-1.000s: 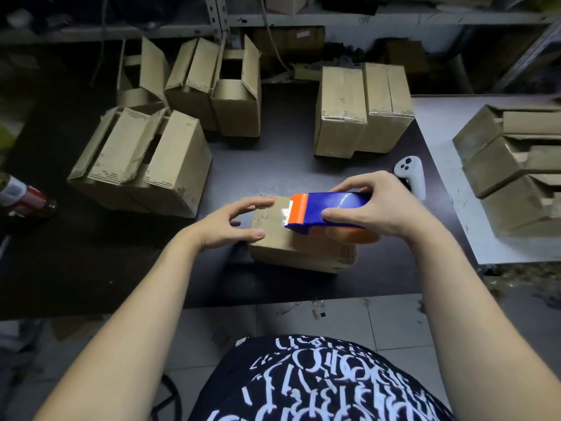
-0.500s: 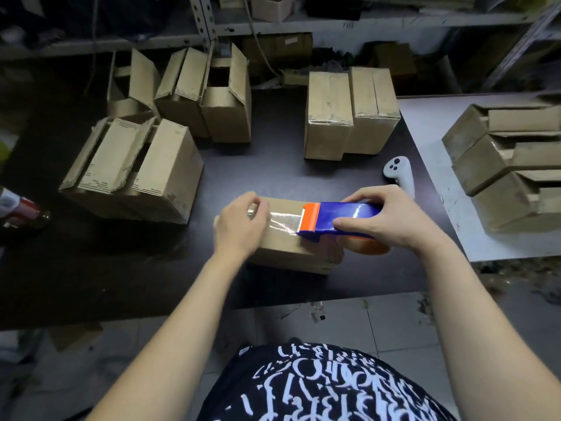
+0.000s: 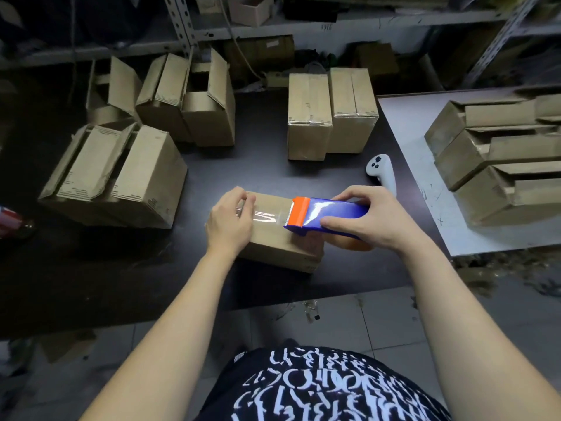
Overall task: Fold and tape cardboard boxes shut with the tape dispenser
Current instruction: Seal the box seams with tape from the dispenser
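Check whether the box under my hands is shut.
Shut: the box top lies flat, clear tape stretched across it from the tape dispenser.

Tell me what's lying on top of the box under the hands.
Clear tape runs along the top of the cardboard box, from the left hand to the tape dispenser gripped by the right hand. The tape's start and the flap seam are covered.

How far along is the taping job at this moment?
Done: two sealed boxes stand taped at the back of the dark table. In hand: the left hand holds the front box by its end while the right hand grips the tape dispenser on top; a tape strip covers about half the top. Left: the open-flapped boxes on the left, and apparently the unsealed stack on the right.
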Demonstrator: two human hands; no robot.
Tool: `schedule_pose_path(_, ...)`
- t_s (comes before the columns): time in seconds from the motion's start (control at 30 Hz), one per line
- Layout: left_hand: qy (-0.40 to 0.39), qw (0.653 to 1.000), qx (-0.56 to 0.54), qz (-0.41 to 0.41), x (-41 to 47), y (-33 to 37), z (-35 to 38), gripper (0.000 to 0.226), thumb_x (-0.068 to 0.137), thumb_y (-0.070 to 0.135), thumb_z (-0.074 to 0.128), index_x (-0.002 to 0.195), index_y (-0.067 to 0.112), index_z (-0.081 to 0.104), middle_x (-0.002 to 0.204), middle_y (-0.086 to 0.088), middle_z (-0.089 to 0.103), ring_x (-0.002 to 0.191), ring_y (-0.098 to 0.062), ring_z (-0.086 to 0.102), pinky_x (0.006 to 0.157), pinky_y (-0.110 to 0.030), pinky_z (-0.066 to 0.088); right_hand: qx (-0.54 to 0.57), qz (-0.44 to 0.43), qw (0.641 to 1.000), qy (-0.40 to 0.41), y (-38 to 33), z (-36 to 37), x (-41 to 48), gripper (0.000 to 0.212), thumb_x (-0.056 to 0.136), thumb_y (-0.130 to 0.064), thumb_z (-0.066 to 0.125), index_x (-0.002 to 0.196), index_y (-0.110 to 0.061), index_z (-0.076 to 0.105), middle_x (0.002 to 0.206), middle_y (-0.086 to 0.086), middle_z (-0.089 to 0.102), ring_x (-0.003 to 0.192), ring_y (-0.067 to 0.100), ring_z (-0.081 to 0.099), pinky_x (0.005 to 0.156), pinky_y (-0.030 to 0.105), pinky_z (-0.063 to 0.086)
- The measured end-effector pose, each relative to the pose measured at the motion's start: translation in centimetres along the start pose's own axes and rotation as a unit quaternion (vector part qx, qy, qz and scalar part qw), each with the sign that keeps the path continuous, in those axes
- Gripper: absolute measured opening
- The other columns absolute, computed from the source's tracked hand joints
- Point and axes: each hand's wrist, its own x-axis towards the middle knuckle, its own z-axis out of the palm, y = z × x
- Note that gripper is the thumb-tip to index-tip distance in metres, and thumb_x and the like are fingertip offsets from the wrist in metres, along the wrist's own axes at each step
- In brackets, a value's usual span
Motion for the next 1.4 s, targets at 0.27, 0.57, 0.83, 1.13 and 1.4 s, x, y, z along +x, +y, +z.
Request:
schedule_pose_path(0.27,-0.014,0.999,-0.032,-0.016,0.1,0.5,-0.3,0.023,0.103,0.036,0.054,0.089,0.019,0.059,0.094,0.009,0.063,0.087,-0.016,0.054,0.072,-0.031,0.037,0.082,0.030,0.996,0.001,2.6,-1.9,-1.0,0.032,0.069,-0.026,0.095,0.092,-0.021,0.074,0.081,0.001,0.075,0.071,0.014,0.074,0.062,0.028,0.061)
schedule_pose_path(0.57,-0.030,0.996,-0.073,-0.031,0.7,0.8,-0.2,0.015,0.100,0.030,0.062,0.091,0.017,0.065,0.102,0.015,0.058,0.097,-0.009,0.053,0.081,-0.027,0.037,0.109,0.035,0.993,0.008,6.2,-3.2,-3.2,0.028,0.069,-0.017,0.094,0.089,-0.022,0.075,0.087,0.004,0.076,0.074,0.014,0.072,0.061,0.023,0.058)
schedule_pose_path(0.83,-0.056,0.995,-0.075,-0.033,2.2,-0.3,0.3,0.012,0.098,0.035,0.065,0.096,0.024,0.066,0.142,0.004,0.061,0.131,-0.021,0.054,0.108,-0.039,0.042,0.165,0.034,0.986,0.010,8.2,-2.9,-4.8,0.032,0.069,-0.007,0.094,0.092,-0.016,0.074,0.092,0.000,0.077,0.084,0.018,0.075,0.065,0.031,0.063)
schedule_pose_path(1.13,-0.063,0.996,-0.065,-0.023,2.5,-0.4,0.6,0.016,0.097,0.040,0.062,0.082,0.038,0.058,0.134,0.009,0.064,0.118,-0.021,0.060,0.099,-0.039,0.047,0.161,0.068,0.984,0.021,12.3,-1.9,-5.7,0.032,0.072,-0.017,0.094,0.096,-0.020,0.073,0.098,0.002,0.075,0.095,0.034,0.074,0.077,0.052,0.064)
schedule_pose_path(1.4,-0.050,0.997,-0.063,-0.011,2.2,-0.1,0.5,0.017,0.100,0.037,0.060,0.085,0.029,0.057,0.095,0.009,0.063,0.091,-0.014,0.057,0.078,-0.033,0.042,0.052,0.047,0.997,-0.016,11.2,0.2,-2.5,0.028,0.075,-0.038,0.091,0.089,-0.027,0.070,0.075,-0.010,0.070,0.068,0.011,0.063,0.073,0.037,0.061)
